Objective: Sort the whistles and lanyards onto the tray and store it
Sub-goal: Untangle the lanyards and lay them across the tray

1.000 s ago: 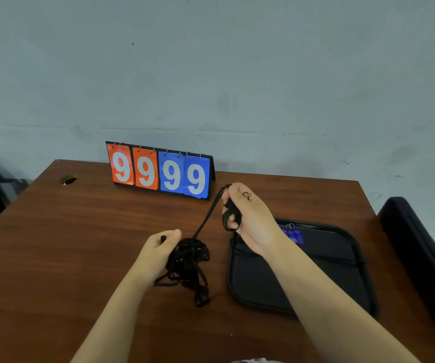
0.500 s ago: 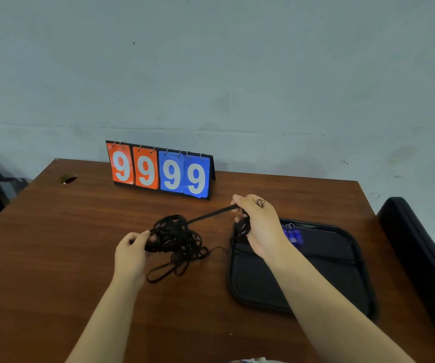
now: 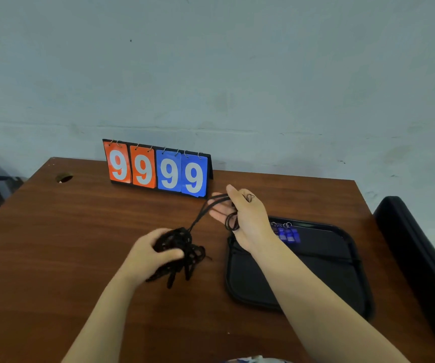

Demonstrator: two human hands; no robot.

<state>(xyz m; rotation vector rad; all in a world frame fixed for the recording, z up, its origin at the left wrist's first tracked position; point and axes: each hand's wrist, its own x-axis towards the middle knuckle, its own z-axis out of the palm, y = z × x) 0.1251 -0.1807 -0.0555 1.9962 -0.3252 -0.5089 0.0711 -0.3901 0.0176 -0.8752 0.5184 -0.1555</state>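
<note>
Lanyards [image 3: 192,254] tangle: L hand [image 3: 153,255] fingers curled round it; R hand [image 3: 250,218] fingers half-open, strands looped over, thumb pinching.

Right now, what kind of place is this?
Probably a sports storeroom or school office: a flip scoreboard on the wooden table, blue whistles on a black tray, tangled black lanyards in the left hand.
</note>
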